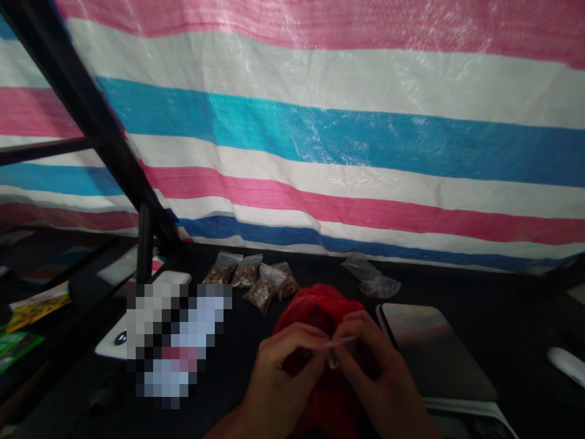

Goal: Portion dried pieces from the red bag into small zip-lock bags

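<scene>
Small clear plastic bag (pixel 337 349): narrow, stiff-looking top strip, something small & shiny-grey at its lower end, partly hidden by fingers; sits right in front of red plastic bag (pixel 317 308), crumpled & heaped on black table (pixel 223 381). Hands both over red plastic bag. L hand (pixel 286 372): fingers curled, part closed, fingertips pinching small clear plastic bag at L end. R hand (pixel 375 366): also curled, fingers & thumb closed on same bag from other side, knuckles up. Neither hand wide open. Rest, L to R, all placed vs red plastic bag: far L, yellow pkt (pixel 39 308) & green pkt (pixel 21 350), beyond black metal post (pixel 144 244); just L, pixelated patch (pixel 178 341) hides an object, white item (pixel 114 347) peeking out at its L edge; behind & to L, 4 small zip bags of brown bits (pixel 256 280), clustered, some overlapping; behind & to R, crumpled clear empty-looking bags (pixel 371 275); just R, flat steel-topped scale (pixel 432 347); far R, white object (pixel 567 366). Pink, white & blue striped tarp (pixel 320 134) hangs behind all.
</scene>
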Motion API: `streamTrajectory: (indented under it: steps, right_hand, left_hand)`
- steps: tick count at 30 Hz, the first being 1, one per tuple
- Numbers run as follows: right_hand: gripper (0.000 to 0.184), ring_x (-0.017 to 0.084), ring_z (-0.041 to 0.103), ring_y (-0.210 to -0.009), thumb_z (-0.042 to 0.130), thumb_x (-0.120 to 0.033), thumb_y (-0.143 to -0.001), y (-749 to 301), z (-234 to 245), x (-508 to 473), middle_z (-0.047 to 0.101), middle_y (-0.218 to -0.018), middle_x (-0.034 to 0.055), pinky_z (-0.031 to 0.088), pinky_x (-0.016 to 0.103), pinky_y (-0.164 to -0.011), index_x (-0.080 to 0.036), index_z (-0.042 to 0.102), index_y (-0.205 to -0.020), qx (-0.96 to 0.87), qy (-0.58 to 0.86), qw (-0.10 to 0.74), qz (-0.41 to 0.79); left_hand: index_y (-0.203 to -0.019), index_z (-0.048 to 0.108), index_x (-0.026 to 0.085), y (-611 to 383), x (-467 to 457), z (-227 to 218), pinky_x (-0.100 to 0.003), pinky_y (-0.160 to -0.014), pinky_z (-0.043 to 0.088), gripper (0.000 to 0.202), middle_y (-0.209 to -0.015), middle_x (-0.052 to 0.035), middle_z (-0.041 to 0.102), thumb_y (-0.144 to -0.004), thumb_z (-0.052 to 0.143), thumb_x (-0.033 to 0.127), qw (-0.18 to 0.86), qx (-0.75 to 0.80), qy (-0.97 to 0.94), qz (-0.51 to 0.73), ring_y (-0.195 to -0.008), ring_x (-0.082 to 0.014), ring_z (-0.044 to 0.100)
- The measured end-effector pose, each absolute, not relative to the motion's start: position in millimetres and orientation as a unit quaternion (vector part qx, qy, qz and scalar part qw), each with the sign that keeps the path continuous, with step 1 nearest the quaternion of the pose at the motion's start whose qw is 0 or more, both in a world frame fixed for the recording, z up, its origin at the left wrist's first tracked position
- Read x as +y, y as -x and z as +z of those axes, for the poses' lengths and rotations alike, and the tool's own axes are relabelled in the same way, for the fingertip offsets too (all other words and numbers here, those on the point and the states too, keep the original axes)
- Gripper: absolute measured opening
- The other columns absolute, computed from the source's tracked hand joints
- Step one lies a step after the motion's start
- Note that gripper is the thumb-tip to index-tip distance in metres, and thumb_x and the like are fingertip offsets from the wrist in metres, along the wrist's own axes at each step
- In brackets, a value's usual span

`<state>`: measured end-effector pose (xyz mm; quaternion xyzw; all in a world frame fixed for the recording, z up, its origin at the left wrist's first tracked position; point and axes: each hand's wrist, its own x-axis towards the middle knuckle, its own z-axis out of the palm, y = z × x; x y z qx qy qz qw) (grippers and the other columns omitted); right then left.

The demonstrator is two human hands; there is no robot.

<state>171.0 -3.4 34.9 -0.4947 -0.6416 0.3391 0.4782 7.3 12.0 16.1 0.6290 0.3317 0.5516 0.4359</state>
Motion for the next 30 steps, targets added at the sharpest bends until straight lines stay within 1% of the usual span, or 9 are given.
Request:
streamTrajectory:
  steps: [6, 11, 17, 20, 23, 25, 27, 29, 30]
  right_hand:
    - [0.013, 0.013, 0.063, -0.075, 0.067, -0.020, -0.088, -172.2, 36.6, -3.2, 0.060, -0.083, -0.0026, 0.051, 0.019, -0.066, -0.026, 0.067, -0.077, -0.663, 0.479, 0.489, 0.303]
    - [0.006, 0.013, 0.068, -0.082, 0.070, -0.024, -0.089, -173.5, 36.7, -3.3, 0.065, -0.090, -0.0016, 0.054, 0.019, -0.073, -0.028, 0.073, -0.086, -0.678, 0.479, 0.475, 0.292]
    - [0.011, 0.012, 0.068, -0.069, 0.075, -0.026, -0.086, -173.2, 39.8, -3.0, 0.067, -0.077, -0.0022, 0.054, 0.016, -0.062, -0.028, 0.075, -0.075, -0.693, 0.461, 0.484, 0.271]
    - [0.008, 0.013, 0.070, -0.063, 0.078, -0.029, -0.085, -180.6, 48.3, -2.6, 0.071, -0.074, -0.0013, 0.056, 0.016, -0.057, -0.028, 0.078, -0.077, -0.701, 0.447, 0.499, 0.245]
    - [0.012, 0.015, 0.070, -0.061, 0.077, -0.035, -0.085, -192.7, 66.4, 0.5, 0.073, -0.072, -0.0002, 0.056, 0.017, -0.053, -0.026, 0.078, -0.077, -0.665, 0.481, 0.545, 0.171]
    - [0.017, 0.014, 0.067, -0.054, 0.073, -0.040, -0.086, -198.3, 81.7, 7.6, 0.073, -0.070, -0.0001, 0.052, 0.018, -0.046, -0.025, 0.075, -0.080, -0.604, 0.537, 0.574, 0.133]
    - [0.022, 0.014, 0.062, -0.047, 0.071, -0.045, -0.086, -198.0, 95.2, 20.4, 0.072, -0.067, -0.0004, 0.048, 0.020, -0.042, -0.023, 0.072, -0.088, -0.556, 0.585, 0.578, 0.119]
    - [0.028, 0.015, 0.060, -0.045, 0.067, -0.049, -0.088, -190.8, 103.4, 37.9, 0.070, -0.066, -0.0001, 0.048, 0.024, -0.044, -0.022, 0.067, -0.094, -0.557, 0.603, 0.562, 0.103]
    - [0.029, 0.017, 0.065, -0.053, 0.062, -0.050, -0.091, -185.0, 104.9, 47.2, 0.072, -0.072, 0.0027, 0.052, 0.026, -0.049, -0.021, 0.065, -0.099, -0.575, 0.604, 0.543, 0.096]
  left_hand:
    - [-0.079, 0.073, 0.021, -6.8, 9.7, 12.3, -0.020, -0.075, 0.058, 0.014, -0.086, -0.0016, 0.079, -0.092, 0.069, 0.018, 0.417, 0.339, -0.646, 0.543, -0.081, -0.0138, 0.076]
    - [-0.085, 0.070, 0.021, -6.1, 10.8, 9.4, -0.023, -0.076, 0.057, 0.012, -0.087, -0.0014, 0.077, -0.090, 0.065, 0.011, 0.390, 0.331, -0.666, 0.543, -0.081, -0.0140, 0.074]
    - [-0.086, 0.068, 0.022, -4.6, 14.8, 6.0, -0.021, -0.077, 0.057, 0.016, -0.085, 0.0009, 0.077, -0.086, 0.069, 0.006, 0.318, 0.309, -0.690, 0.571, -0.081, -0.0129, 0.074]
    - [-0.102, 0.070, 0.024, -1.6, 16.3, 8.6, -0.024, -0.087, 0.057, 0.017, -0.096, -0.0001, 0.081, -0.092, 0.067, 0.011, 0.264, 0.290, -0.718, 0.575, -0.093, -0.0145, 0.075]
    - [-0.122, 0.064, 0.020, 0.7, 16.5, 11.1, -0.031, -0.090, 0.056, 0.030, -0.108, -0.0066, 0.079, -0.093, 0.059, 0.012, 0.192, 0.278, -0.749, 0.570, -0.100, -0.0194, 0.073]
    - [-0.113, 0.066, 0.019, 0.8, 16.2, 9.8, -0.032, -0.082, 0.056, 0.028, -0.100, -0.0065, 0.079, -0.089, 0.055, 0.008, 0.169, 0.269, -0.765, 0.561, -0.091, -0.0196, 0.072]
    - [-0.093, 0.067, 0.020, -0.2, 16.1, 5.5, -0.031, -0.072, 0.053, 0.023, -0.083, -0.0032, 0.077, -0.084, 0.053, 0.005, 0.156, 0.253, -0.787, 0.540, -0.076, -0.0178, 0.069]
    - [-0.081, 0.065, 0.021, -1.3, 16.4, -0.6, -0.031, -0.066, 0.048, 0.019, -0.071, -0.0015, 0.074, -0.081, 0.053, 0.006, 0.143, 0.237, -0.811, 0.516, -0.066, -0.0170, 0.065]
    - [-0.079, 0.064, 0.021, -1.7, 16.7, -3.6, -0.031, -0.064, 0.046, 0.017, -0.067, -0.0016, 0.073, -0.081, 0.053, 0.008, 0.132, 0.228, -0.822, 0.505, -0.064, -0.0172, 0.064]
